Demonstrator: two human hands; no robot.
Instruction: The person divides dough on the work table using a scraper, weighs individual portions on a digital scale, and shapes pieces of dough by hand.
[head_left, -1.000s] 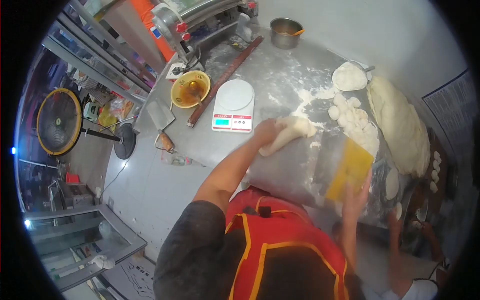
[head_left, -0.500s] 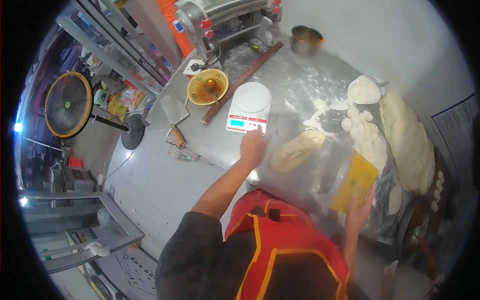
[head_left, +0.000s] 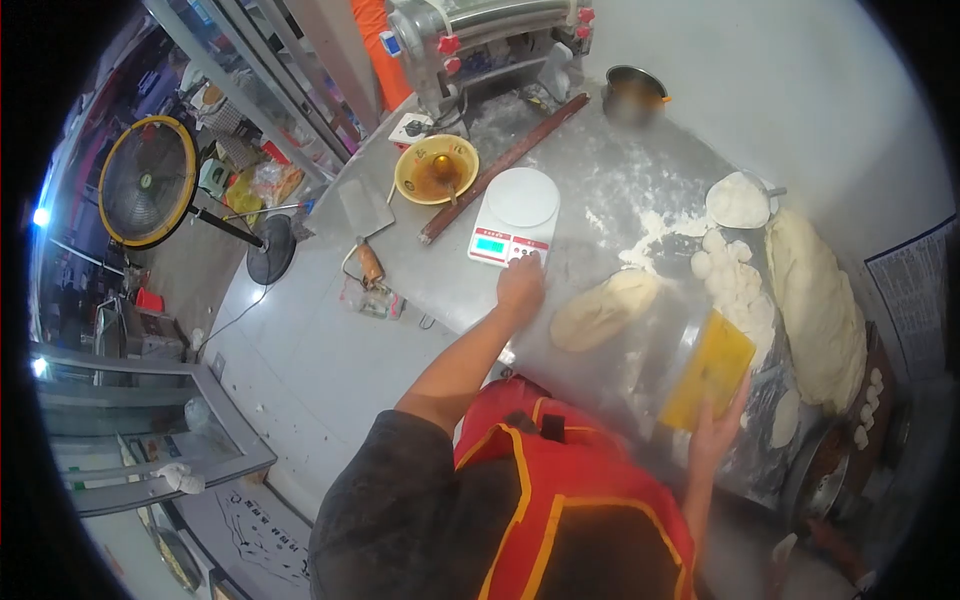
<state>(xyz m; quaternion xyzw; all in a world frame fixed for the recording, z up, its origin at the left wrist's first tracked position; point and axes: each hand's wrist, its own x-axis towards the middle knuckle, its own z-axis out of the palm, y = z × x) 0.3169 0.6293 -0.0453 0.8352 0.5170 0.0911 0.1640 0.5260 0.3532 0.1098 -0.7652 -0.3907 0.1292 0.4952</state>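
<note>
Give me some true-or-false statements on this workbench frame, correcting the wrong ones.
1. Both hands hold dough. False: the left hand is at the digital scale, and the right hand holds a yellow dough scraper.
2. A reddish-brown rod lies between the yellow bowl and the scale. True.
3. The scale's display is lit. True.
4. Dough sits on the scale. False: the elongated dough piece lies on the metal bench.

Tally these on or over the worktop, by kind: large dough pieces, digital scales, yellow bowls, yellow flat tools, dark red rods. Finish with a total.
Large dough pieces: 2
Digital scale: 1
Yellow bowl: 1
Yellow flat tool: 1
Dark red rod: 1
Total: 6
</note>
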